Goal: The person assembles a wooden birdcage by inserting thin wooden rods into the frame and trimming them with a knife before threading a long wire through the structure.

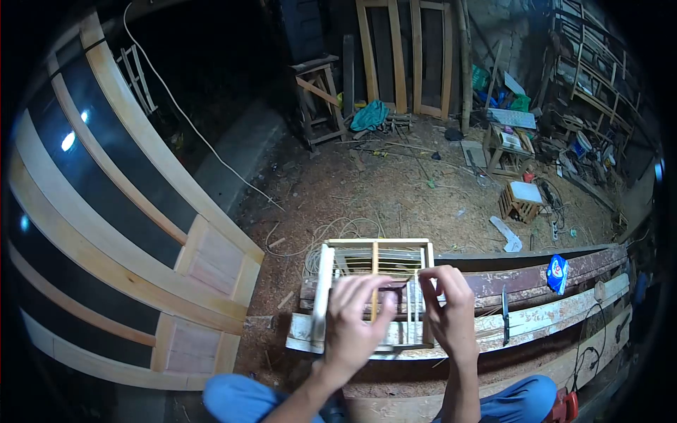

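A small wooden slatted frame [374, 255], like a little crate or cage, rests on weathered planks [550, 310] in front of me. My left hand [356, 321] and my right hand [446, 310] are both over its near side, fingers pinched together around a thin dark stick-like piece [395, 287] held between them across the frame's slats. What exactly the piece is, I cannot tell. My knees in blue trousers [233, 398] show at the bottom.
A large wooden door with glass panels [106, 233] lies to the left. A blue packet [557, 273] and a dark tool [505, 314] lie on the planks at right. Sawdust floor, small crates [520, 201], a stool [317, 99] and door frames [402, 56] stand beyond.
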`<state>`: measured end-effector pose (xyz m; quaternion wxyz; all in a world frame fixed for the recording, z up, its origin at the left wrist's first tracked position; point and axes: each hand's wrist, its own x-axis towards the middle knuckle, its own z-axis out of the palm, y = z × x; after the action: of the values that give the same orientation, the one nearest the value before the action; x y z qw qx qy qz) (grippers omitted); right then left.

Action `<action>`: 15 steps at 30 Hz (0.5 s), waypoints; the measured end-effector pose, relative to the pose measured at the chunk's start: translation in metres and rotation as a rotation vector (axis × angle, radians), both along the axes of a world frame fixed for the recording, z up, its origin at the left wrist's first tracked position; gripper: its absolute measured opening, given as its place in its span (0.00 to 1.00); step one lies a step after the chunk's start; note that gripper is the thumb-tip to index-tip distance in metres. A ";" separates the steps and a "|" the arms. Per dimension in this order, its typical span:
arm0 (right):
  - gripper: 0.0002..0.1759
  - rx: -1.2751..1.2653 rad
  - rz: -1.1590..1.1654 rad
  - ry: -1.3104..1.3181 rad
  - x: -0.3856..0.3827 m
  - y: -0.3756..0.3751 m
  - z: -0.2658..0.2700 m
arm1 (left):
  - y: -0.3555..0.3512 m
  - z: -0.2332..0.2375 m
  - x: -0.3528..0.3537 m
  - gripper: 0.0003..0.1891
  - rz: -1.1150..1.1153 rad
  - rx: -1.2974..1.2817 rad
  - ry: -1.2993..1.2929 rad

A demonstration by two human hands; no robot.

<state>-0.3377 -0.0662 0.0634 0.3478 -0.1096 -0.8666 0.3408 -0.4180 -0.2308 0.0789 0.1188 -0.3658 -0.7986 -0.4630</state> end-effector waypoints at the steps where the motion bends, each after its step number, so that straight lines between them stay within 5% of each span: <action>1: 0.07 0.034 -0.010 0.011 -0.007 -0.010 -0.002 | -0.014 -0.007 -0.017 0.13 0.069 -0.071 0.050; 4: 0.13 0.133 -0.033 -0.110 -0.015 -0.028 -0.015 | -0.047 -0.044 -0.057 0.18 0.165 -0.227 0.039; 11: 0.20 0.184 -0.035 -0.155 -0.026 -0.027 -0.043 | -0.057 -0.082 -0.059 0.20 -0.024 -0.136 -0.298; 15: 0.20 0.257 -0.049 -0.171 -0.026 -0.025 -0.051 | -0.058 -0.080 -0.059 0.19 -0.003 -0.244 -0.169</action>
<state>-0.3635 -0.0911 0.0121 0.2922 -0.1141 -0.9264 0.2081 -0.4772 -0.2887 -0.0015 0.0051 -0.3387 -0.8554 -0.3918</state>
